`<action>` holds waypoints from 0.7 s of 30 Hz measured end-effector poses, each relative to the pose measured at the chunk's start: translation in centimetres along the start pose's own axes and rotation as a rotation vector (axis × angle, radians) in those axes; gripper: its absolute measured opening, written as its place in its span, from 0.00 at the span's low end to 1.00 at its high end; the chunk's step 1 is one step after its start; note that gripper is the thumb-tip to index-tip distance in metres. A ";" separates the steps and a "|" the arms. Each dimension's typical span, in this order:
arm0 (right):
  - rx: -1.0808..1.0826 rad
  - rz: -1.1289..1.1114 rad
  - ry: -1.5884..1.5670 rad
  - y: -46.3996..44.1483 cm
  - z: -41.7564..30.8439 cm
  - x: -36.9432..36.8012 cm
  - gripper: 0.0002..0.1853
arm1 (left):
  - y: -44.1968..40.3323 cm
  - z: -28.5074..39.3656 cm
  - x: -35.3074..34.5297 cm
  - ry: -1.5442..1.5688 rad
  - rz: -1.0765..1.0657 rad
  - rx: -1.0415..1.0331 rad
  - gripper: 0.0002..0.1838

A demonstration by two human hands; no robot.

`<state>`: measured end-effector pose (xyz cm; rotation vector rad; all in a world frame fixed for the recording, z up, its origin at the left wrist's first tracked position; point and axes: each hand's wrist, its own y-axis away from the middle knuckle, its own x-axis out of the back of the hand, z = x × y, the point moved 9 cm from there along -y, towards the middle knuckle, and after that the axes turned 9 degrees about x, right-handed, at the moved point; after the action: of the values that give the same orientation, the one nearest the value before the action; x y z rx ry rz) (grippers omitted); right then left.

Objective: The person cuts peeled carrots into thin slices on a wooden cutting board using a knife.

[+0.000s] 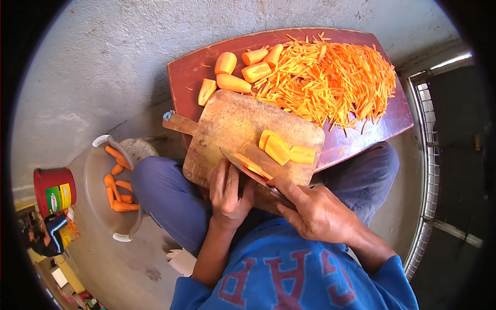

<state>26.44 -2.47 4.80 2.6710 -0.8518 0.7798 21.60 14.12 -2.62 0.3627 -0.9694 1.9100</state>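
Observation:
A wooden cutting board (227, 124) with a handle lies across my lap and the edge of a red table. My right hand (318, 212) is closed around the handle of a knife (253, 174), whose blade slants up and left over the board's near side. Carrot slices (249, 164) lie along the blade's far side. My left hand (228, 194) is curled close to the blade on its near side; what its fingers press on is hidden. Farther right on the board rest cut carrot slabs (277, 149), some overlapping.
On the red table (188, 62) are several peeled carrot chunks (226, 63) and a large heap of carrot strips (336, 77). A grey tub (93, 178) with whole carrots stands at left, near a red bucket (72, 187). Another person (46, 235) is in the background.

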 end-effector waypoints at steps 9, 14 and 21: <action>-0.038 -0.023 -0.053 -0.8 0.7 0.0 0.30 | 0.0 0.3 0.1 -0.006 -0.004 -0.009 0.33; 0.031 0.010 0.021 -1.7 0.9 -0.5 0.31 | 0.2 0.4 -0.1 -0.025 0.007 -0.025 0.34; -0.055 0.044 -0.101 -3.7 4.7 -0.9 0.27 | 0.0 0.5 -0.2 -0.036 -0.008 0.002 0.35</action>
<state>29.92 -0.79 0.19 2.6702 -0.9458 0.6256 21.64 13.68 -2.39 0.4034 -0.9885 1.9029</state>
